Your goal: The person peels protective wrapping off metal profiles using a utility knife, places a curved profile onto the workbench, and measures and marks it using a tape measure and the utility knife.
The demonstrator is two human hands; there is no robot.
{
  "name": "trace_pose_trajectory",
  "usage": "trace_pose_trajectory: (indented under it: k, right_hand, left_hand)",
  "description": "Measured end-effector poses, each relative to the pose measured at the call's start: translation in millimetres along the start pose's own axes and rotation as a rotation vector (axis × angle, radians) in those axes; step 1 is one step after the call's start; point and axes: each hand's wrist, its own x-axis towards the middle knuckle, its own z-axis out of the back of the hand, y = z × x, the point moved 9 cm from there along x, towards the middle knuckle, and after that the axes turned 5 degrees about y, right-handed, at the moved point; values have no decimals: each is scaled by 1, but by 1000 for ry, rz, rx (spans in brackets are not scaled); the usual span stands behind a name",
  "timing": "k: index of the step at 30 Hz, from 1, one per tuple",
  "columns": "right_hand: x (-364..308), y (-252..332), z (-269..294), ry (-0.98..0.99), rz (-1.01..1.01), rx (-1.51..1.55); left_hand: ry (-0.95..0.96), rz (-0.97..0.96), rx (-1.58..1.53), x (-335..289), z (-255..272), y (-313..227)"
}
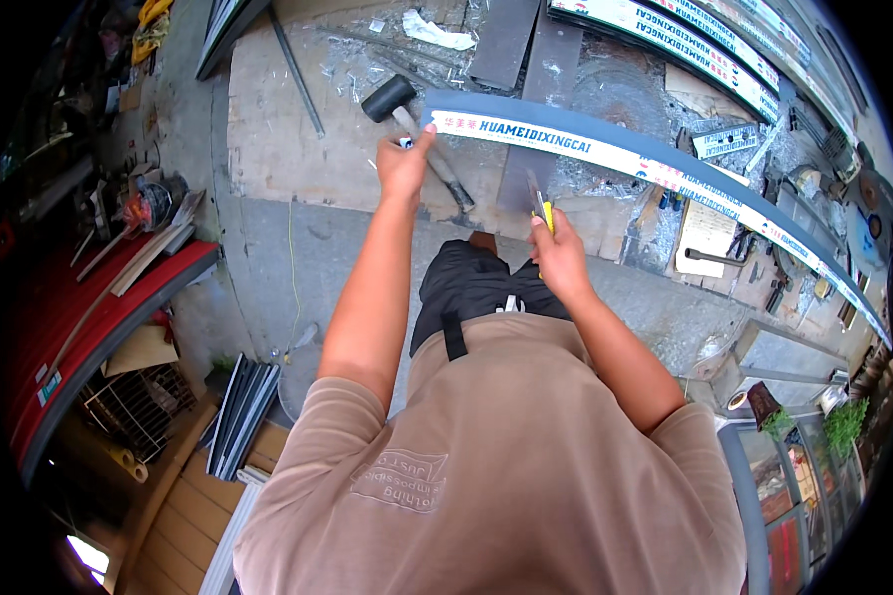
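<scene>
A long dark grey metal profile [665, 169] with white printed film along its side stretches from the middle to the far right. My left hand [403, 171] is closed at its left end, the thumb pressed against the end of the film. A small white and blue bit shows at those fingers, too small to name. My right hand [561, 250] grips a yellow utility knife [548, 214], its blade pointing away from me, just on the near side of the profile. Beside my left hand lies a mallet [388, 98] with a black head, its handle partly passing behind the hand.
A worn wooden work surface [288, 149] lies under the profile, strewn with metal shavings. More film-covered profiles [685, 50] are stacked at the far right. A paper sheet [705, 238], a socket wrench [716, 257] and loose tools lie at right. A red curved panel [119, 327] stands at left.
</scene>
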Motion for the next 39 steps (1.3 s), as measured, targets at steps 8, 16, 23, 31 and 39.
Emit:
trace_pose_trajectory:
  k: [8, 16, 23, 31, 39]
  right_hand:
    - [-10, -15, 24, -44, -43, 53]
    - [-21, -25, 60, -63, -29, 57]
    - [-38, -19, 105, -84, -7, 77]
    - [-58, -52, 182, -145, 12, 53]
    - [-85, -84, 236, -215, -48, 18]
  left_hand:
    - [-135, -77, -73, 2, -7, 4]
    - [128, 113, -295, -13, -34, -4]
    - [105, 159, -489, -22, -37, 3]
    - [42, 185, -455, -79, -33, 24]
    - [-153, 114, -254, -48, -7, -5]
